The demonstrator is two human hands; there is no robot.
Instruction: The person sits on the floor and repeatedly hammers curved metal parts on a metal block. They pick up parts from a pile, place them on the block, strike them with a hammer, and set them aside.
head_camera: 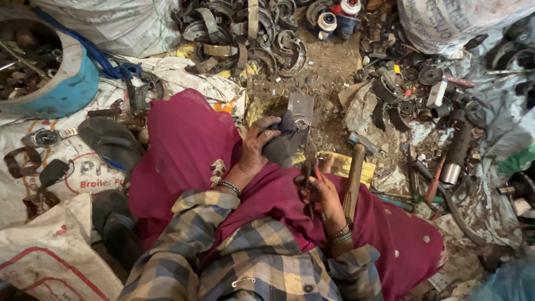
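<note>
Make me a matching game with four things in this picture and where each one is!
Things:
1. blue drum
2. dark sandal
3. wooden handle
4. dark scrap piece

Places:
A. beside the right hand, over the lap
B. top left corner, holding scrap
C. under the left hand
D. on the white sack, left of the red cloth

Pairs: 1-B, 2-D, 3-A, 4-C

blue drum (67, 83), black sandal (111, 142), white sacks (50, 256), curved scrap-metal pieces (245, 33)
</note>
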